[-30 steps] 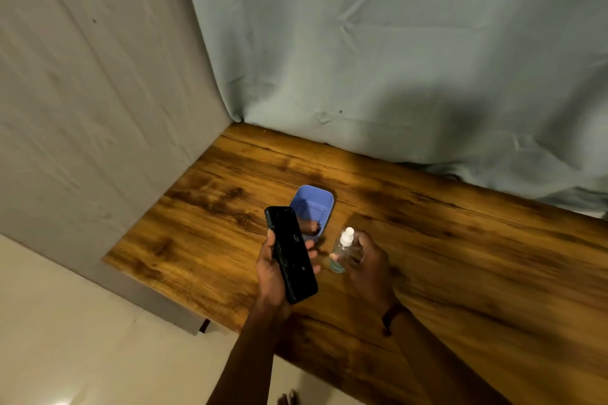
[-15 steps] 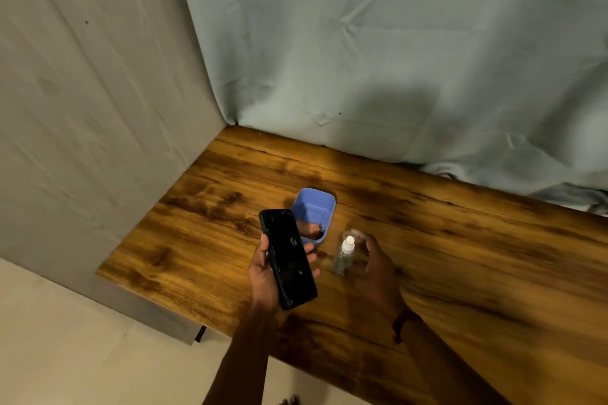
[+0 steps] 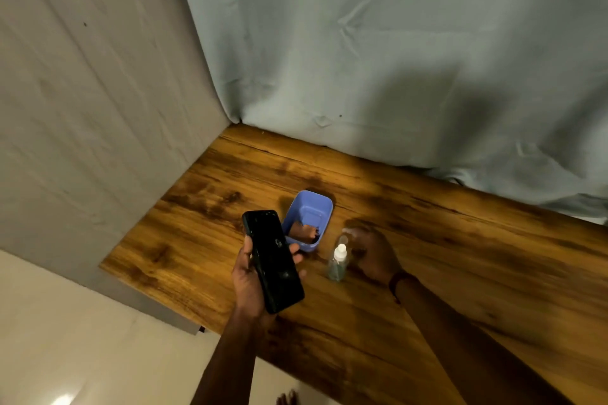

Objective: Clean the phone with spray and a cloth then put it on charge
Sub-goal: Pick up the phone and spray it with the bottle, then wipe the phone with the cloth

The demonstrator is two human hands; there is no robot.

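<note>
My left hand (image 3: 253, 276) grips a black phone (image 3: 273, 260), dark screen up, above the table's near left part. A small clear spray bottle (image 3: 338, 261) with a white cap stands upright on the wooden table (image 3: 460, 256). My right hand (image 3: 373, 256) sits just right of and behind the bottle, blurred, fingers loosely spread; I cannot tell whether they touch it. Beyond the phone stands a blue plastic tub (image 3: 320, 207) holding a brownish crumpled cloth (image 3: 304, 233).
A grey sheet (image 3: 394, 59) hangs behind the table and drapes onto its far right edge. A pale wall panel (image 3: 82, 108) borders the table's left side. Light floor (image 3: 65, 339) lies below the near edge, with toes (image 3: 286, 399) showing.
The spray bottle came down from my right hand's grip and now stands on the table; the hand has eased off to its right. The phone stays held in my left hand.
</note>
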